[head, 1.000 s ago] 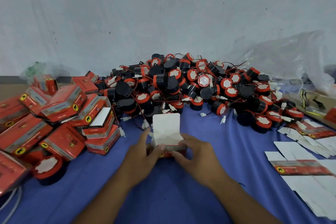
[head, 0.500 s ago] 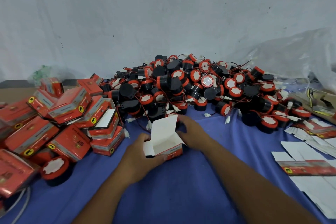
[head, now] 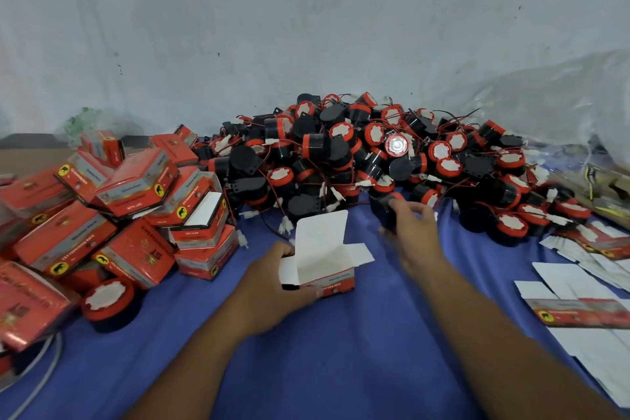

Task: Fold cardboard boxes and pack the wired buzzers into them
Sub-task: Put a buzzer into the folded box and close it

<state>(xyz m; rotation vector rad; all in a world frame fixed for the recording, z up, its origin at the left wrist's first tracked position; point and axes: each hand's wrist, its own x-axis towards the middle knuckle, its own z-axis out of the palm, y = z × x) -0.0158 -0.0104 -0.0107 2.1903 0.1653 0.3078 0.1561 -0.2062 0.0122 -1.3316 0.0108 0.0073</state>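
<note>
The left hand is gripping the open cardboard box by its near left corner, holding it upright on the blue-covered tabletop. Just beside it, the right hand is curling its fingers round a black buzzer at the foot of the heap of buzzers. The box is showing a white inside, its lid flap standing up and its front printed red. To the left, packed red boxes are lying heaped; flat blanks are lying to the right, and a pale wall is standing behind.
</note>
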